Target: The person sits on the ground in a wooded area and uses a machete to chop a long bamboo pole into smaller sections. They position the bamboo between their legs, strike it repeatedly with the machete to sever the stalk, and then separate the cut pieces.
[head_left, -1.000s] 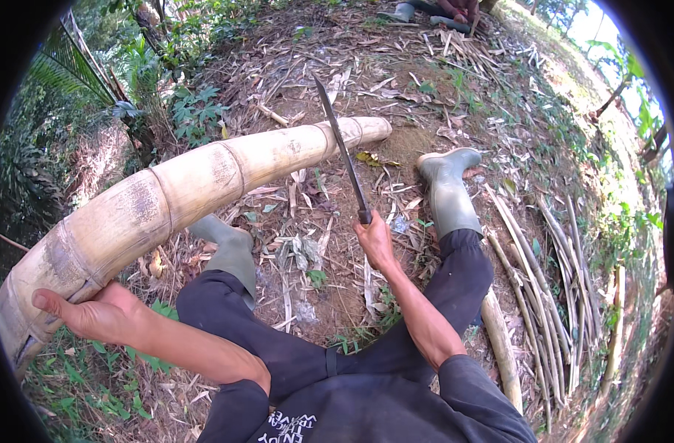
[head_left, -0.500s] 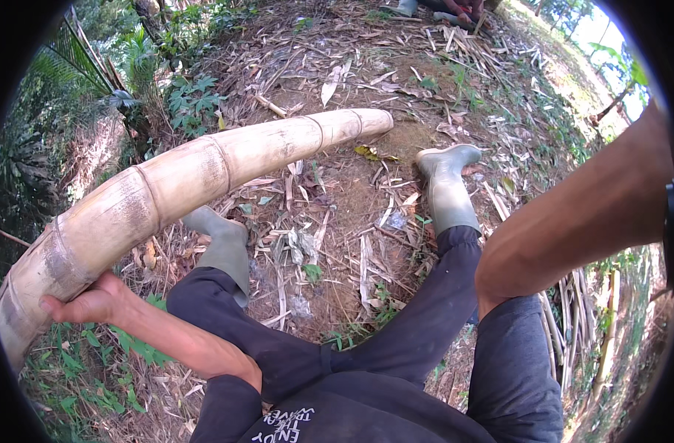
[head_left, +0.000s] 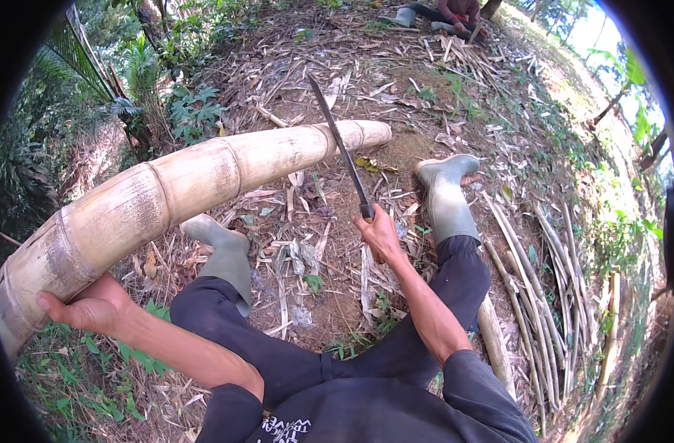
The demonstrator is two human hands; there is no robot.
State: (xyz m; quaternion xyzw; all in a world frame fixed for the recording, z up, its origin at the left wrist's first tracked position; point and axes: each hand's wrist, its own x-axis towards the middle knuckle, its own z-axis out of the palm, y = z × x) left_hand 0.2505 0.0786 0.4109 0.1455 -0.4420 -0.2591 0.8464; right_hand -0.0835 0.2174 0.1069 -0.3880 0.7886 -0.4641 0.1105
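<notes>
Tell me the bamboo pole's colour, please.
The bamboo pole is pale tan with brownish patches, best in head view.

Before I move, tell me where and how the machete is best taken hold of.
Best by the handle, from the near side, I'd judge. The machete slants, its long blade pointing away from the wearer and leftward, crossing the bamboo pole in this view, so the handle end lies nearest. The right hand wraps it there.

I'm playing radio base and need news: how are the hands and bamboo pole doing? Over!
Left hand holding bamboo pole, nearer part. Right hand gripping machete. Machete overlaps pole's farther part in view; contact unclear. Nothing seen blocking it.
</notes>
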